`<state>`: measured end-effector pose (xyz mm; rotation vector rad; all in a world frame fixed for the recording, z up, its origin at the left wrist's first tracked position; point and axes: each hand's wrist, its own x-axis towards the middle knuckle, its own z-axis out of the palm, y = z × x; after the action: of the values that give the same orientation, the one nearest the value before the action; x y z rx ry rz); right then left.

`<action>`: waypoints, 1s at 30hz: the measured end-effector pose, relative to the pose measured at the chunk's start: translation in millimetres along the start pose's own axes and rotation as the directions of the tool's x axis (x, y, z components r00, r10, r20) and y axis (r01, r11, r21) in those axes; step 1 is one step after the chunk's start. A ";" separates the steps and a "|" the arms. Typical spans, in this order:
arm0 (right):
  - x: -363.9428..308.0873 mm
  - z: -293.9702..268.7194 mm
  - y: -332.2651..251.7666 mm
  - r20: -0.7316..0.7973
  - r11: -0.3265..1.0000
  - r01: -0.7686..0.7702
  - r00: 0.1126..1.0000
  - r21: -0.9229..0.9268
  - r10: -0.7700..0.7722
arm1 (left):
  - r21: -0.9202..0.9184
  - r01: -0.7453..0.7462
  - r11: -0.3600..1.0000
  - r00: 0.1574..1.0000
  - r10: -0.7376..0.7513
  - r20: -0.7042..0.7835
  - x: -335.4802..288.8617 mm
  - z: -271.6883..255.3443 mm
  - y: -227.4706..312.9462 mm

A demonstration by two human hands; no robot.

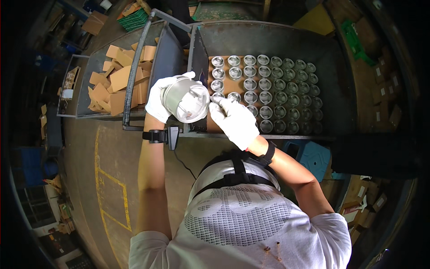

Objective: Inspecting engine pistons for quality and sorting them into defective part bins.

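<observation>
A large silver metal piston (184,99), its hollow end turned up toward me, sits in my left hand (156,101), which wears a white glove and wraps around its side. My right hand (235,120), also in a white glove, is just right of the piston. Its thumb and forefinger are pinched together close to the rim; a small dark bit shows at their tips, too small to name. Beyond and to the right, rows of similar pistons (265,84) stand on brown cardboard (227,84) in a grey metal bin (268,38). My right hand hides part of the nearest rows.
Left of the bin is a metal cart (85,101) heaped with torn cardboard pieces (120,76), with a tubular handle (134,74) between them. A blue plastic stool (313,159) stands by my right elbow. Cardboard boxes (380,89) line the right side. Yellow lines (112,179) mark the floor.
</observation>
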<state>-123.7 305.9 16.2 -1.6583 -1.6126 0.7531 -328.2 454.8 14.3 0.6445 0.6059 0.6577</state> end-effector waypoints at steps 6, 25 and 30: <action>1.9 -2.2 -1.2 -0.086 0.786 0.577 0.792 -0.219 -0.605 | -0.089 0.016 0.996 1.000 -0.016 -0.004 2.0 -2.5 -3.5; 0.8 22.7 -23.9 0.372 0.740 0.376 0.910 -0.558 -0.182 | 0.025 0.120 0.992 0.989 -0.121 0.086 -11.2 10.4 -12.9; -3.3 42.1 -0.5 0.110 0.634 0.390 0.894 -0.668 -0.434 | -0.022 0.106 0.994 0.989 -0.103 0.101 -9.5 7.7 -15.0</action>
<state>-158.0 306.1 -8.5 -1.6228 -2.2820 -0.1751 -323.7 436.2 11.6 0.6125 0.5331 0.5315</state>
